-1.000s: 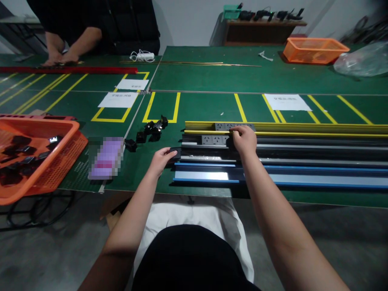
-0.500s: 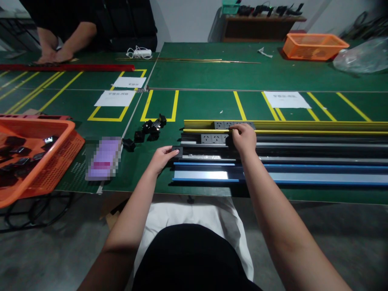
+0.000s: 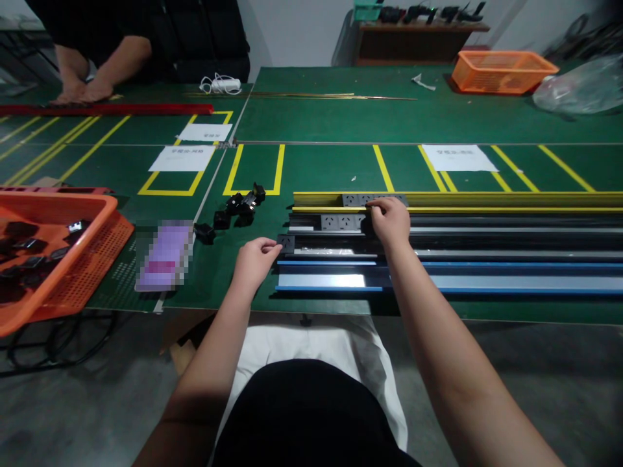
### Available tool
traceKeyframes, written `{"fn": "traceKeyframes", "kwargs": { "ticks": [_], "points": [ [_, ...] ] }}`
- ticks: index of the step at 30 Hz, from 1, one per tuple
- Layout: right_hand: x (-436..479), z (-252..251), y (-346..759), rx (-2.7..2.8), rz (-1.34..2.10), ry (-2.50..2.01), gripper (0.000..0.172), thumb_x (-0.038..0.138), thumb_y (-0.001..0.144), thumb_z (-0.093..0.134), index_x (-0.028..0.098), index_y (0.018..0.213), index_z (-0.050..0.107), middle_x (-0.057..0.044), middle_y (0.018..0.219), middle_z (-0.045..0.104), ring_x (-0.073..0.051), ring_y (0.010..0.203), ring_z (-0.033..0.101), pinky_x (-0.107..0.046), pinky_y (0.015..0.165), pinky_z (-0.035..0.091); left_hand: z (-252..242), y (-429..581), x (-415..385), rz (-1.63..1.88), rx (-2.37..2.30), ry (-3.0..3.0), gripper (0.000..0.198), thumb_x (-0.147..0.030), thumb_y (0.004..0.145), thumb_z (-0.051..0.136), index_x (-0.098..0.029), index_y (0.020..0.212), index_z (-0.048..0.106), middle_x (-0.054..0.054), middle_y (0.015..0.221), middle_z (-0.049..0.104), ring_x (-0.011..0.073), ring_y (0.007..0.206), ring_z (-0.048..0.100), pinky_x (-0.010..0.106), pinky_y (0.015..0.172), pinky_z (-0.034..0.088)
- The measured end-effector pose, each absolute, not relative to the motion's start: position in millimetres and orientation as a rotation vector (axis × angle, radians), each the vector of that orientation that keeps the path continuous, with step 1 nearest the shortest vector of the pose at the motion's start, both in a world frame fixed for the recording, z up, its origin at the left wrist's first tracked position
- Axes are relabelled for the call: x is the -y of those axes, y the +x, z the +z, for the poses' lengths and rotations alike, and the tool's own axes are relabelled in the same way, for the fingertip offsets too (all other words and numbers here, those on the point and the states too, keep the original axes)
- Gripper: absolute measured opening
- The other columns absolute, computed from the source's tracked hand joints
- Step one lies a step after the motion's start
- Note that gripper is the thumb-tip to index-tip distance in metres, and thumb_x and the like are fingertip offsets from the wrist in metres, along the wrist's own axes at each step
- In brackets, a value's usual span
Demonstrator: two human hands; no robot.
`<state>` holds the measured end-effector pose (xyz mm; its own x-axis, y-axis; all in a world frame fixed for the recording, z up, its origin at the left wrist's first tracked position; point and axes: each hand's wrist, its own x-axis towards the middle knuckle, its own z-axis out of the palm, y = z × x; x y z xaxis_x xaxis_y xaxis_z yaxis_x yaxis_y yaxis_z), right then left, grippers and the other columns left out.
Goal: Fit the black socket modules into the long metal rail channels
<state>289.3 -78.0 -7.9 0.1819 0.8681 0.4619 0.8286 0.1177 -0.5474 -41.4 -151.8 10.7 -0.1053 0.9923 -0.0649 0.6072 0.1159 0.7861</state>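
My left hand (image 3: 257, 259) has thumb and fingertips together at the left edge of a black socket module (image 3: 286, 244), which sits at the left end of a black rail (image 3: 341, 245). My right hand (image 3: 390, 220) rests across the rails with its fingers curled, its fingertips at the yellow rail (image 3: 487, 202); whether they grip anything is hidden. Grey socket modules (image 3: 357, 200) lie in the yellow rail, and more modules (image 3: 335, 222) sit in the black rail below it. Nearest me lies a blue-edged rail (image 3: 321, 280).
Loose black modules (image 3: 221, 220) lie left of the rails, near a blurred purple object (image 3: 165, 256). An orange basket (image 3: 104, 217) of black parts is at the left. Another person's hands (image 3: 82, 91) rest by a red rail (image 3: 146, 109). A second orange basket (image 3: 506, 71) stands far right.
My left fingers have drawn back slightly left from over the socket module, whose face now shows. My right hand stays at the same spot on the rails.
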Motion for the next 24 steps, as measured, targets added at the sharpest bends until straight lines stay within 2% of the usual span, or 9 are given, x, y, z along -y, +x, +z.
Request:
{"fn": "traceKeyframes", "kwargs": {
  "ticks": [10,24],
  "points": [
    [78.6,-7.9,289.4,1.624,0.078,-1.678,0.026,0.019,0.078,0.05,0.02,0.084,0.075,-0.008,0.096,0.072,-0.026,0.096,0.063,-0.04,0.091,0.047,27.6,-19.6,153.9,0.679,-1.878,1.695,0.013,-0.031,0.08,0.066,-0.021,0.083,0.073,0.005,0.084,0.076,0.0196,0.082,0.07,0.027,0.073,0.05],
    [79.5,-6.3,288.3,1.624,0.091,-1.697,0.028,0.019,0.079,0.049,0.02,0.085,0.076,-0.008,0.097,0.072,-0.025,0.097,0.064,-0.039,0.09,0.048,40.8,43.2,148.2,0.395,-1.734,1.944,0.013,-0.033,0.085,0.063,-0.022,0.085,0.071,0.006,0.091,0.076,0.0226,0.088,0.069,0.03,0.078,0.048]
  ]
}}
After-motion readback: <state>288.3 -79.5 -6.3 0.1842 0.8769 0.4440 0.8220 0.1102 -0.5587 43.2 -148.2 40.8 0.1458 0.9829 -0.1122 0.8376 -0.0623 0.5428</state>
